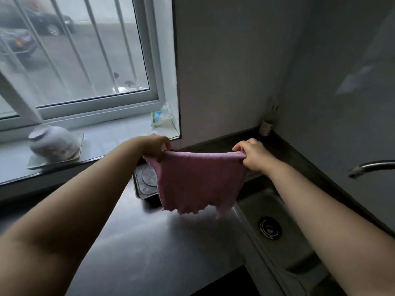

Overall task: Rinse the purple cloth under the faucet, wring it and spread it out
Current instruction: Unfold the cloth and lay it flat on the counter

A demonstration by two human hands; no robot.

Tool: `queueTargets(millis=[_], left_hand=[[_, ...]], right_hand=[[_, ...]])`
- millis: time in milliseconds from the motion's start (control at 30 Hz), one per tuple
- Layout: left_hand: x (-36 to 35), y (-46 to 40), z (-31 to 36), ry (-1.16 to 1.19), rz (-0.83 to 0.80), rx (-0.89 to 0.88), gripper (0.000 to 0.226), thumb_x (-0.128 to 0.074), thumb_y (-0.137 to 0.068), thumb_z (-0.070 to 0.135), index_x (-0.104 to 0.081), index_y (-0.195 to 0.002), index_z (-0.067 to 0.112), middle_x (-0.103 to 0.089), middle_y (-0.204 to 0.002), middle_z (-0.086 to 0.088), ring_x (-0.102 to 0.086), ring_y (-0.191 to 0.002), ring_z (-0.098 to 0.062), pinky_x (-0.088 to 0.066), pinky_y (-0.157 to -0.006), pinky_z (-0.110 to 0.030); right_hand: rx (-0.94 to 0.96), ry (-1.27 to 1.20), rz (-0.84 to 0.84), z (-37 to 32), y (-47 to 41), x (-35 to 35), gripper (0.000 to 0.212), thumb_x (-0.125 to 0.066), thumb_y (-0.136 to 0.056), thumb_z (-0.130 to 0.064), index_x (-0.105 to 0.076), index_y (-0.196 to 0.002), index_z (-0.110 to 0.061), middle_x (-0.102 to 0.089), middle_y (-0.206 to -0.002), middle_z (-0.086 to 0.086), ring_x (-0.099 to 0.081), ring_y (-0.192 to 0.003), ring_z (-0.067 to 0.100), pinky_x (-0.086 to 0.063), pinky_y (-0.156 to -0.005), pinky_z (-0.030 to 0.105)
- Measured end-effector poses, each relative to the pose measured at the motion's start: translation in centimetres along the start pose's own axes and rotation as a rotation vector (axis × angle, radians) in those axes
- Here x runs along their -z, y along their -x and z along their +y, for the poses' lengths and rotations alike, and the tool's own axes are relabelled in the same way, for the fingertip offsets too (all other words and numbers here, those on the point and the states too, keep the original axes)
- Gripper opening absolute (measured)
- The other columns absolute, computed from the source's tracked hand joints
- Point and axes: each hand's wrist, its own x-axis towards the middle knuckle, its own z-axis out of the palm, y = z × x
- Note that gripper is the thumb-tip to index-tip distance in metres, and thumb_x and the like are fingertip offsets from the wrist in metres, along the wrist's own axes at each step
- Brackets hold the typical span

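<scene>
Countertop [139,242]: steel, lying bare near; sink [284,248] sitting right.
Windowsill [111,135]: carrying overturned jar [53,142] far left.

Soft, ribbed purple cloth [198,180] with frilly hem, looks matt; brushed steel countertop [149,242] shows a dull sheen; metal sink basin [284,248] similar; curved chrome faucet [372,167] glossy; white window frame [154,60] smooth

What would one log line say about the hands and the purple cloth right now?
left hand: grips corner | right hand: grips other corner | purple cloth: stretched, hanging above counter beside sink | faucet: no water visible
</scene>
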Motion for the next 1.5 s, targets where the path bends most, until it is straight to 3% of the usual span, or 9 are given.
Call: queueTargets(millis=[367,567,700,867,967,1100,1233,1400,1500], left_hand=[[-0.9,0.9,-9.2,-0.009,-0.152,-0.042,0.017,-0.059,-0.090,0.023,-0.065,-0.076,0.014,-0.054,-0.068,-0.002,-0.045,-0.063,-0.014,-0.035,-0.059,-0.025],[-0.9,0.9,-13.3,0.532,-0.519,-0.024,0.017,-0.054,-0.096,0.023,-0.067,-0.099,0.011,-0.072,-0.087,-0.010,-0.070,-0.072,-0.017,-0.057,-0.068,-0.030],[-1.1,-0.2,-16.4,0.669,-0.349,0.099,0.018,-0.061,-0.091,0.028,-0.065,-0.091,0.010,-0.068,-0.076,-0.007,-0.066,-0.065,-0.017,-0.055,-0.058,-0.026],[-6.1,-2.4,-18.9,0.739,0.030,0.230,0.010,-0.063,-0.090,0.019,-0.068,-0.090,0.010,-0.062,-0.072,-0.006,-0.052,-0.057,-0.013,-0.044,-0.044,-0.014],[-9.0,-3.9,-20.0,0.805,0.177,0.330,0.013,-0.059,-0.092,0.012,-0.069,-0.098,0.006,-0.062,-0.069,-0.006,-0.052,-0.053,-0.015,-0.041,-0.039,-0.013],[-10.5,-6.2,-21.1,0.520,0.329,0.444,0.023,-0.053,-0.093,0.031,-0.069,-0.089,0.015,-0.066,-0.080,-0.004,-0.061,-0.077,-0.026,-0.041,-0.063,-0.028],[-10.5,-7.9,-20.7,0.300,0.328,0.558,0.036,-0.040,-0.093,0.038,-0.063,-0.075,0.016,-0.064,-0.063,0.004,-0.058,-0.069,-0.024,-0.044,-0.061,-0.030],[-13.0,-10.8,-21.1,1.376,0.443,0.737,0.027,-0.049,-0.096,0.025,-0.062,-0.080,0.008,-0.067,-0.049,0.001,-0.062,-0.047,-0.013,-0.049,-0.047,-0.022],[-13.4,-12.1,-21.1,1.523,0.710,0.745,0.021,-0.052,-0.092,0.020,-0.061,-0.075,0.012,-0.069,-0.068,-0.005,-0.065,-0.060,-0.019,-0.053,-0.052,-0.025]], right_hand=[[-0.024,0.086,0.012,-5.7,-4.2,-3.0,0.025,-0.051,-0.083,-0.015,-0.067,-0.095,-0.029,-0.066,-0.104,0.008,-0.060,-0.097,0.029,-0.047,-0.081,0.033],[0.017,0.006,-0.186,-7.1,-7.4,-2.1,0.011,-0.063,-0.085,-0.017,-0.070,-0.092,-0.010,-0.068,-0.088,0.008,-0.057,-0.081,0.017,-0.040,-0.069,0.025],[-0.045,-0.124,-0.109,-7.9,-9.9,-2.3,0.016,-0.071,-0.081,-0.025,-0.061,-0.069,-0.021,-0.062,-0.074,0.001,-0.056,-0.073,0.017,-0.041,-0.067,0.028],[-0.116,-0.290,-0.137,-8.3,-13.6,-8.6,0.008,-0.059,-0.088,-0.008,-0.067,-0.087,-0.010,-0.066,-0.069,0.010,-0.061,-0.057,0.020,-0.051,-0.052,0.029],[-0.182,-0.430,-0.052,-8.3,-15.4,-12.5,0.007,-0.063,-0.086,-0.006,-0.067,-0.082,-0.011,-0.070,-0.082,0.017,-0.067,-0.069,0.027,-0.057,-0.071,0.040],[-0.206,-0.417,0.111,-8.7,-18.3,-15.3,0.010,-0.064,-0.085,-0.009,-0.069,-0.092,-0.005,-0.070,-0.094,0.015,-0.064,-0.087,0.028,-0.050,-0.081,0.036],[-0.243,-0.266,0.101,-9.8,-20.7,-16.5,0.015,-0.059,-0.089,-0.022,-0.068,-0.096,-0.014,-0.060,-0.107,0.013,-0.059,-0.094,0.032,-0.046,-0.083,0.033],[-0.370,-0.500,0.066,-11.0,-23.5,-18.3,0.018,-0.051,-0.095,-0.022,-0.062,-0.097,-0.008,-0.068,-0.080,0.010,-0.064,-0.062,0.023,-0.047,-0.045,0.019],[-0.371,-0.777,0.181,-12.1,-24.9,-19.4,0.007,-0.050,-0.095,-0.013,-0.055,-0.093,-0.009,-0.064,-0.081,0.011,-0.062,-0.058,0.015,-0.050,-0.045,0.017]])
